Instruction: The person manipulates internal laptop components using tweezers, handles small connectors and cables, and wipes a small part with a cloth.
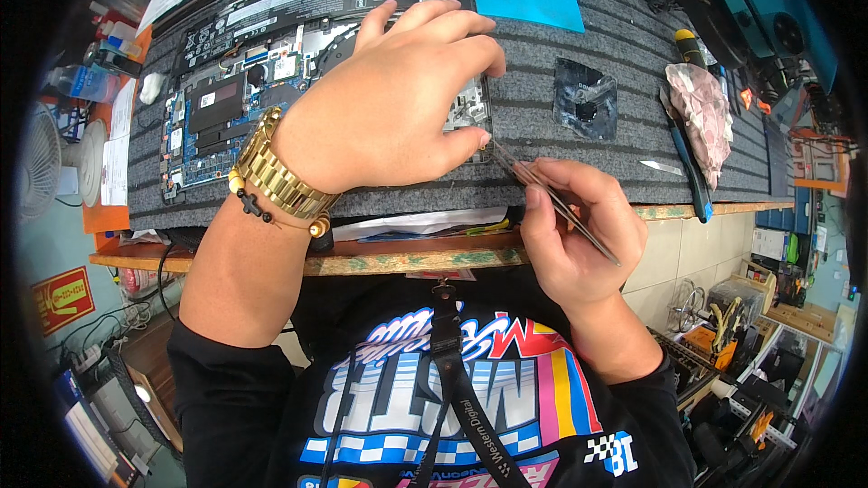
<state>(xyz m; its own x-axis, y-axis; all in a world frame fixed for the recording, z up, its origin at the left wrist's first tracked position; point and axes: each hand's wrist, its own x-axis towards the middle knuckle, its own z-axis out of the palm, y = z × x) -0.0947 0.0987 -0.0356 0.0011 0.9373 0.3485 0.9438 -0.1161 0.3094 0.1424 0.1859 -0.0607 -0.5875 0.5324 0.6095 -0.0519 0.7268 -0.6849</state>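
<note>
— Where are the slim metal tweezers (551,201)?
— Pinched in the right hand (579,239), pointing up-left toward the opened grey laptop (271,81) at upper left.
— The left hand (398,95)?
— Fingers spread, resting on it (nearer).

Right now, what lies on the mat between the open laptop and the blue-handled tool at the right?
In the head view, a dark square part lies on the grey mat between the laptop and the blue-handled tool, with a small silver blade nearer the tool.

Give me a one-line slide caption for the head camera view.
Left hand rests on an opened laptop on a grey mat, while the right hand holds tweezers at its edge.
</note>
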